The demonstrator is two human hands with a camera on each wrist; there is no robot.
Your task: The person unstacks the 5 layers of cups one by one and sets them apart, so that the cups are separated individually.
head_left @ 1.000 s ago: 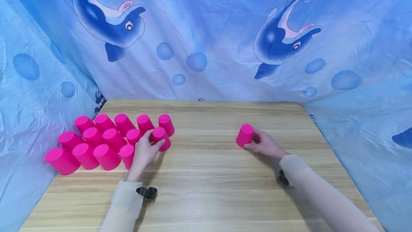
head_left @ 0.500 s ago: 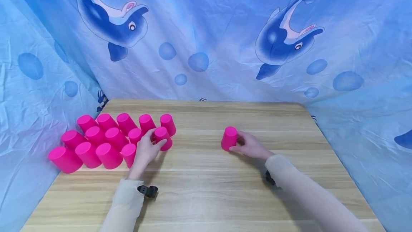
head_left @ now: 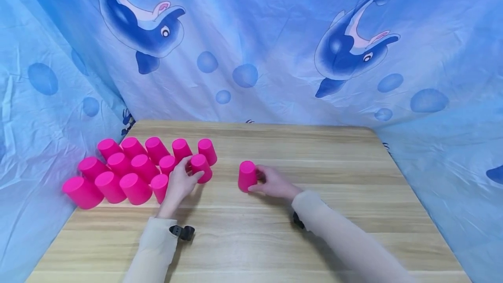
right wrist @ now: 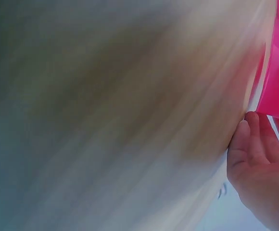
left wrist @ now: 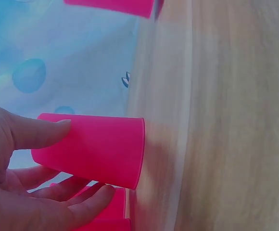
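— Blue dolphin-print cloth [head_left: 251,56] hangs behind and around a wooden counter [head_left: 314,239]. What stands on it?

— Pink plastic cups, all mouth-down. A cluster of cups [head_left: 129,169] sits packed in rows at the counter's left edge, towards the far left corner, cups touching or just beside one another. Inverted like that, each rests on its wide rim, which I'd judge makes them steady and easy to take from above or from the side.

— And the hands?

— The left hand [head_left: 178,184] grips the end cup [head_left: 201,168] at the cluster's right end, thumb on one side and fingers curled round the other; the left wrist view shows that plainly, with the rim flat on the wood.

— The other one?

— The right hand [head_left: 273,182] holds a single cup [head_left: 247,176] standing alone near the middle of the counter, apart from the cluster. Its fingers wrap the cup's right side low down, near the rim, a grip that looks suited to sliding it along the surface and not lifting it. The right wrist view is blurred; only a pink edge and the fingertips show.

— Do the two held cups touch?

— No, bare wood lies between them.
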